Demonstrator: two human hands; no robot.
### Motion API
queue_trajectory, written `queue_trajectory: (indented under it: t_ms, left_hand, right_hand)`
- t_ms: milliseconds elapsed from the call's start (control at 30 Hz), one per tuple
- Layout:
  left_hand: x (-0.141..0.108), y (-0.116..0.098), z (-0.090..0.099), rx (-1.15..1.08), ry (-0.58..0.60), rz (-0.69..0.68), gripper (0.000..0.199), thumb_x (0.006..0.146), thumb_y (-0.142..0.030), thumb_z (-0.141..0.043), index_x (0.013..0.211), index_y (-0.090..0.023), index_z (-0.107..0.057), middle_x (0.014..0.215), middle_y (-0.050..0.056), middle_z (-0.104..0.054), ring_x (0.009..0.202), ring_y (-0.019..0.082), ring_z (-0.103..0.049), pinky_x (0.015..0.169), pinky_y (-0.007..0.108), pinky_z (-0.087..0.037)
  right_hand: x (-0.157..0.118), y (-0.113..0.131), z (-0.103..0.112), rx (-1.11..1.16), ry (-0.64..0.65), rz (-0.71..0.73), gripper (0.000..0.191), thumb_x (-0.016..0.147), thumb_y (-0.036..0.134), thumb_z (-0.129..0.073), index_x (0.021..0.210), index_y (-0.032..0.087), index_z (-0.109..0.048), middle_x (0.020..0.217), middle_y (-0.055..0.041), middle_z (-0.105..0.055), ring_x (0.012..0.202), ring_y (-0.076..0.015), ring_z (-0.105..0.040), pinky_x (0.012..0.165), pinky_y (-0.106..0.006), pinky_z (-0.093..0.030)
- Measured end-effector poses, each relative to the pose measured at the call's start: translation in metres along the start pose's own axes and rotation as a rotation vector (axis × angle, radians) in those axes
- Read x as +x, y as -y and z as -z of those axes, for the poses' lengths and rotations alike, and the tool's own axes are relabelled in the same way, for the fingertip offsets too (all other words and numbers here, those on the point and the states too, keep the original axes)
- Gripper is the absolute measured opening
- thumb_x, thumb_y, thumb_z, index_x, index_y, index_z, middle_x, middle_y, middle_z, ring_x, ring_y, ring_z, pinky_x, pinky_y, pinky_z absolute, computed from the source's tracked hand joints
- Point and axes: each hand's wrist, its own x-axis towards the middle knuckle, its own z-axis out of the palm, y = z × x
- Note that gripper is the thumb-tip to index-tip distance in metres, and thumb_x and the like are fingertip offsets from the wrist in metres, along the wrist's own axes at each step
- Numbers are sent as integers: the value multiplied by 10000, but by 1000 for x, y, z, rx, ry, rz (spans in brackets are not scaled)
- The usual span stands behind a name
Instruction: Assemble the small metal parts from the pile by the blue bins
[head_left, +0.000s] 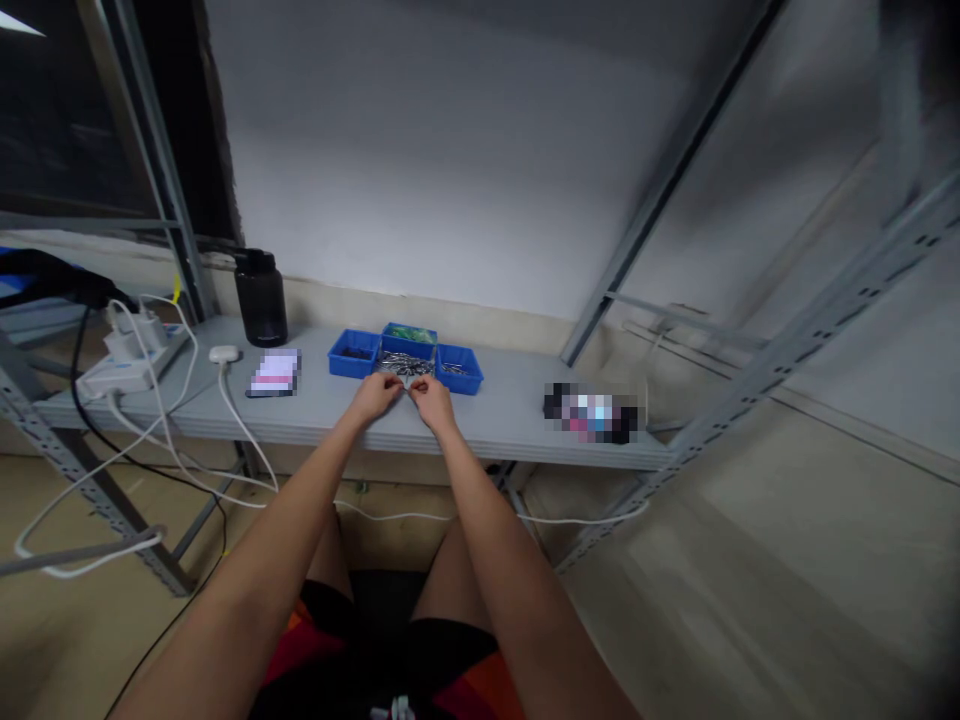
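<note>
My left hand (pixel 377 395) and my right hand (pixel 432 401) meet almost fingertip to fingertip at the front of the grey shelf (pixel 499 415). Both are closed in a pinch; whatever sits between the fingers is too small to name. Just beyond them lies a pile of thin silvery metal pieces (pixel 407 363). Around the pile stand a left blue bin (pixel 341 366) with dark small parts, a right blue bin (pixel 466 384) with a few silvery pieces, and a back blue bin (pixel 409 350) holding something green.
Left on the shelf are a dark bottle (pixel 262 300), a blurred phone (pixel 275 373), a white charger (pixel 223 354) and a power strip (pixel 135 365) with loose cables. A blurred object (pixel 591 412) lies at the right. Metal uprights (pixel 660 170) frame the shelf before a wall.
</note>
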Motion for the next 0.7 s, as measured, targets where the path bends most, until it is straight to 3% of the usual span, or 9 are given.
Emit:
queue_trajectory:
  t_ms: [533, 700]
  left_hand:
    - [2, 5, 1, -84, -57, 12, 255, 794, -298, -590, 885, -129, -757, 916, 106, -762, 875, 243, -674, 844, 332, -500]
    - [2, 3, 3, -103, -56, 13, 231, 794, -280, -600, 869, -136, -764, 921, 102, -765, 880, 239, -676, 850, 325, -499]
  right_hand:
    - [2, -4, 1, -24, -35, -41, 12, 755, 205, -658, 766, 202, -661, 841, -40, -739, 826, -194, -678, 811, -296, -506]
    - [0, 0, 3, 17, -54, -70, 134, 804, 246, -663, 925, 199, -696, 913, -58, -752, 869, -194, -688, 824, -295, -505]
